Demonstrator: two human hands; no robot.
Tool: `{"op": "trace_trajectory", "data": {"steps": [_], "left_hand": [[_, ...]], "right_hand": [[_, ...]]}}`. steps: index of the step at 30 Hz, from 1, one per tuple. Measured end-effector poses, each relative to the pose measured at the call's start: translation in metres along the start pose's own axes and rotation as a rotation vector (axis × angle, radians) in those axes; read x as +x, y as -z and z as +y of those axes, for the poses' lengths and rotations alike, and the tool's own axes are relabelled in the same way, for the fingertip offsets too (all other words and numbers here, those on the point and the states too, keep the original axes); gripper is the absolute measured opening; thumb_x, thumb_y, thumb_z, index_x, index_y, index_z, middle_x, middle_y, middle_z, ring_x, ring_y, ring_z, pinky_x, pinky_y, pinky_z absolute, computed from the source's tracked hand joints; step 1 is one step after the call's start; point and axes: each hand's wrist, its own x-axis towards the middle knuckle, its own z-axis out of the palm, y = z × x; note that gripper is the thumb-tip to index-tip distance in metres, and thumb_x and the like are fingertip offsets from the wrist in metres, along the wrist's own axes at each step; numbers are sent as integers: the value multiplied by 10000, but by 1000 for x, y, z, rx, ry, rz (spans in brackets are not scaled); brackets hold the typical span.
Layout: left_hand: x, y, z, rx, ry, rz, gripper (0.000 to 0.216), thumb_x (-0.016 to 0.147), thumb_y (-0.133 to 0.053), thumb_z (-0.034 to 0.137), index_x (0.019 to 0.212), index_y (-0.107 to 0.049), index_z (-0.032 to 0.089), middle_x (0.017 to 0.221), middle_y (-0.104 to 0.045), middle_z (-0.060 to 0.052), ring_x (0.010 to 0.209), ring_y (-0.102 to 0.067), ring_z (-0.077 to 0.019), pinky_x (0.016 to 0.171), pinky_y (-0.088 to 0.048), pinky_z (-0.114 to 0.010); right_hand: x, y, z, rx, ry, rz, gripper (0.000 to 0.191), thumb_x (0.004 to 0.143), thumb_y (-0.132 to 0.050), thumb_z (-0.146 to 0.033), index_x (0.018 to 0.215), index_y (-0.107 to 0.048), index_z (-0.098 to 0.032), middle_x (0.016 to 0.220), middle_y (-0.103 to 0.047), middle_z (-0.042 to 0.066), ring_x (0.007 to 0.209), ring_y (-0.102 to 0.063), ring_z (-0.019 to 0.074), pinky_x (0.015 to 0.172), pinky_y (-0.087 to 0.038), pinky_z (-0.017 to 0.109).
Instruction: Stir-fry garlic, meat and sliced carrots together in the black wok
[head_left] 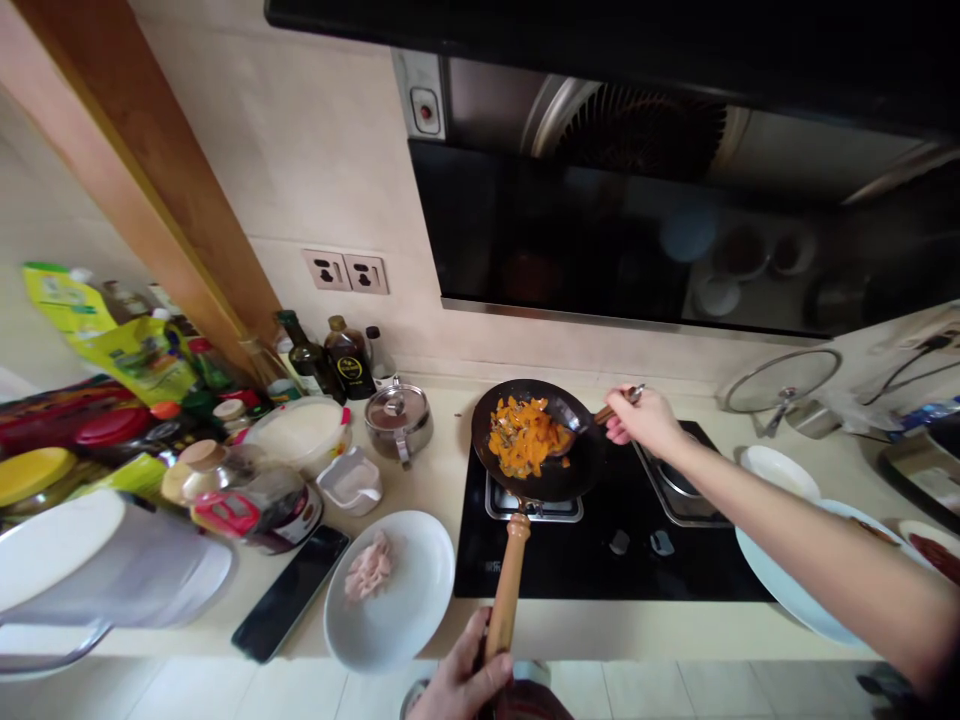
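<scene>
My left hand (469, 672) is closed around the light wooden handle (512, 570) of a dark wok (495, 470) on the left burner. In the wok lie many small orange pieces of food (523, 440), heaped toward the left side. My right hand (641, 420) comes in from the right, fingers wrapped around a spatula (604, 412) with a brownish handle. The spatula's metal blade reaches into the wok at the right edge of the orange pieces. Left of the wok handle, a white plate (424, 610) holds pale pink pieces of meat (371, 568).
A black phone (291, 592) lies beside the plate. Bottles (349, 358), a lidded steel pot (400, 420) and jars crowd the left counter. The range hood (555, 240) hangs above the stove. Bowls and a pale blue plate (780, 580) stand right, near a glass lid (784, 380).
</scene>
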Motion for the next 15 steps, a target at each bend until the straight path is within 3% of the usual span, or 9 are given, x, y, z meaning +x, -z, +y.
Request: {"op": "trace_trajectory", "data": {"steps": [3, 6, 8, 11, 15], "left_hand": [[1, 1, -2, -33, -16, -6, 699, 714, -640, 564, 1284, -431, 218, 1182, -589, -55, 1155, -471, -286, 999, -334, -362], [4, 2, -9, -35, 28, -11, 693, 744, -620, 543, 1323, -399, 233, 1075, -639, -47, 1048, -541, -278, 938, -379, -374], [7, 3, -14, -18, 67, 2, 743, 728, -636, 546, 1346, -375, 225, 1142, -613, -61, 1080, -523, -286, 962, -364, -374], [12, 1, -21, -40, 64, 2, 837, 655, -699, 557, 1351, -364, 236, 1279, -531, -53, 1234, -395, -310, 1045, -287, -371], [16, -2, -24, -122, 9, -3, 843, 651, -710, 541, 1355, -358, 239, 1347, -480, -41, 1262, -371, -297, 1052, -285, -356]], "right_hand": [[-15, -7, 9, -9, 105, -102, 143, 816, -526, -284, 855, -620, -184, 572, -629, -12, 512, -650, 135, 480, -540, 220], [-23, 16, 12, -153, 295, -185, 163, 795, -550, -317, 845, -664, -212, 611, -646, -20, 548, -636, 121, 506, -513, 201], [-16, 33, 18, -251, 366, -161, 168, 788, -558, -329, 829, -681, -222, 592, -640, -27, 530, -612, 111, 500, -488, 194], [6, 36, 39, -189, 305, -74, 164, 759, -594, -346, 798, -679, -211, 558, -629, -26, 494, -601, 112, 492, -487, 202], [20, 9, 65, 65, 144, 2, 271, 768, -576, -408, 865, -651, -167, 603, -652, 22, 544, -651, 159, 511, -536, 254]]}}
